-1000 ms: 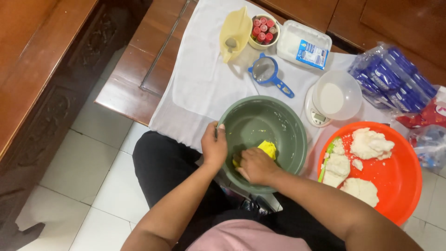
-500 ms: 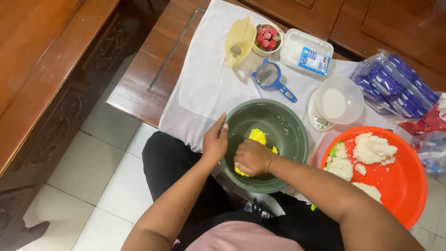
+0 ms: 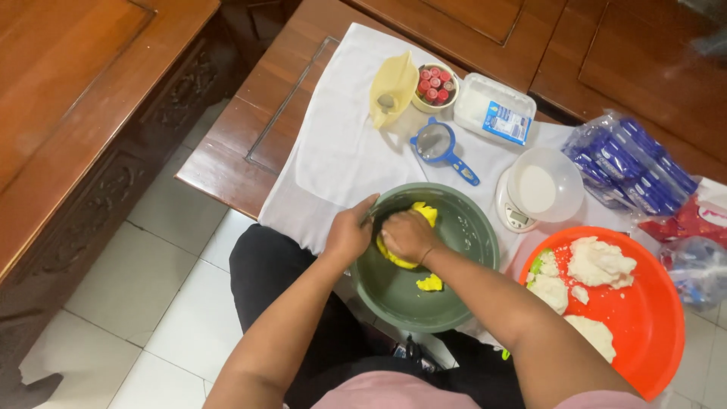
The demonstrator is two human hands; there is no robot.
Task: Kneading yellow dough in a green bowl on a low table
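Right hand (image 3: 409, 235) is down inside the green bowl (image 3: 462, 303), fist curled and pressing onto the yellow dough (image 3: 420, 216), which sits under and just beyond the knuckles at the bowl's far-left side. Left hand (image 3: 350, 233) clamps the bowl's near-left rim, fingers hooked over the edge. One main lump, bright yellow and soft-looking, plus one small scrap (image 3: 430, 283) loose on the bowl floor. To the right, an orange basin (image 3: 651, 326) holding about four white dough pieces. Further out on the white cloth (image 3: 341, 151): one kitchen scale (image 3: 519, 216) under a white bowl, one blue sieve (image 3: 443, 148), one cup of red-capped bottles (image 3: 435, 85).
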